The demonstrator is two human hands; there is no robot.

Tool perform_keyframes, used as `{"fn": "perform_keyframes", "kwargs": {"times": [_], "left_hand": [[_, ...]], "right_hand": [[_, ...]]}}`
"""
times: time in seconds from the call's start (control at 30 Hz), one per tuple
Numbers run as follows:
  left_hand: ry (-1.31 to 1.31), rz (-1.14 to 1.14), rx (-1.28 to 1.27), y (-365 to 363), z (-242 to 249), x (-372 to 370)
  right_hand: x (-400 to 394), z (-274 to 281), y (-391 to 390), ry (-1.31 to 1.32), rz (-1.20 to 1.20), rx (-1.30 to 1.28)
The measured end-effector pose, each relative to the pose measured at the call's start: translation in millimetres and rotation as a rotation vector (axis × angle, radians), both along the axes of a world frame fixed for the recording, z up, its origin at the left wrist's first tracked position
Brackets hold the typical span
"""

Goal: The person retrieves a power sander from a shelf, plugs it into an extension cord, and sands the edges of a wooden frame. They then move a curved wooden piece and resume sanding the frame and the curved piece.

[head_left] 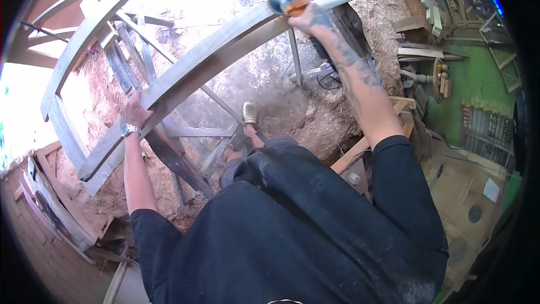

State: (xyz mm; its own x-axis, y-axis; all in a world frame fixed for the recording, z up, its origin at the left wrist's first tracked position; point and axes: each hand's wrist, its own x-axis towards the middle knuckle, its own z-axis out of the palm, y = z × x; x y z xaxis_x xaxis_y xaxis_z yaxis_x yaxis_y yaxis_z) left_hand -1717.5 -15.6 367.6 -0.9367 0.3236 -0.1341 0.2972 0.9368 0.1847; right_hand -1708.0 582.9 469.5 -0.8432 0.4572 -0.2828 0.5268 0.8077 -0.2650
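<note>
A long curved wooden beam (208, 59) runs diagonally across the head view, from lower left to upper right. Near its lower left end, my left hand (135, 111), with a watch at the wrist, is closed round the edge of the wood. Toward the far right end, my right hand (305, 18) grips an orange and black power tool, seemingly an angle grinder (293, 4). Its head is at the beam's upper face and partly blurred, so exact contact cannot be made out. Pale dust hangs beneath the beam.
Dark wooden supports (174, 160) stand under the beam. Another curved wooden frame (76, 59) is at left. Sawdust (315, 129) covers the ground, and a black cable (329, 81) hangs near the right arm. Wood offcuts (419, 52) lie at right beside a green surface (472, 73).
</note>
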Motion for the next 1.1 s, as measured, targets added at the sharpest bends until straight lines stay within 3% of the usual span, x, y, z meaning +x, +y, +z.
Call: {"fn": "perform_keyframes", "kwargs": {"times": [0.03, 0.1, 0.17, 0.23, 0.33, 0.37, 0.43, 0.47, 0.6, 0.7, 0.83, 0.97, 1.1], "left_hand": [[0.006, -0.005, 0.005, -1.3, -2.1, 1.4], [-0.017, 0.023, -0.051, 10.5, 19.4, 6.2], [-0.037, 0.017, -0.047, 10.3, 20.5, 4.7], [-0.053, 0.024, -0.079, 6.6, 11.9, 4.0], [-0.043, 0.015, -0.078, 7.0, 13.6, 3.0], [-0.052, 0.018, -0.08, 5.5, 12.6, 4.7], [-0.059, 0.015, -0.08, 3.8, 11.8, 1.8], [-0.024, -0.007, -0.056, -5.6, -4.2, -0.4], [-0.04, 0.023, -0.037, 0.7, 6.6, 3.2], [-0.044, 0.015, -0.01, 1.5, 9.3, 1.6], [-0.024, 0.001, 0.013, -4.1, 3.9, 0.9], [-0.016, -0.012, 0.04, -3.1, 6.9, 0.7], [0.002, -0.017, 0.06, -6.2, -0.6, -0.2]], "right_hand": [[2.0, 24.2, 1.3, -0.058, -0.03, 0.01], [-10.9, -8.9, 37.6, -0.012, -0.119, 0.066], [-11.5, -0.8, 48.1, 0.02, -0.176, 0.065], [-4.1, -1.5, 44.0, 0.06, -0.096, -0.008], [0.7, 1.5, -2.6, 0.062, -0.024, -0.015], [-2.1, -9.9, -14.7, 0.023, -0.085, -0.129], [5.0, -21.4, -45.7, 0.158, 0.11, -0.06], [6.8, -20.5, -66.8, 0.15, 0.163, -0.051], [5.6, -12.9, -137.7, 0.037, 0.288, -0.079], [-0.2, 2.9, -151.0, -0.031, 0.316, -0.085], [0.5, 17.3, -102.4, 0.106, 0.241, -0.134], [-13.8, -6.4, -6.9, -0.004, 0.06, 0.031], [-14.0, -8.6, -13.6, 0.037, -0.017, 0.02]]}}
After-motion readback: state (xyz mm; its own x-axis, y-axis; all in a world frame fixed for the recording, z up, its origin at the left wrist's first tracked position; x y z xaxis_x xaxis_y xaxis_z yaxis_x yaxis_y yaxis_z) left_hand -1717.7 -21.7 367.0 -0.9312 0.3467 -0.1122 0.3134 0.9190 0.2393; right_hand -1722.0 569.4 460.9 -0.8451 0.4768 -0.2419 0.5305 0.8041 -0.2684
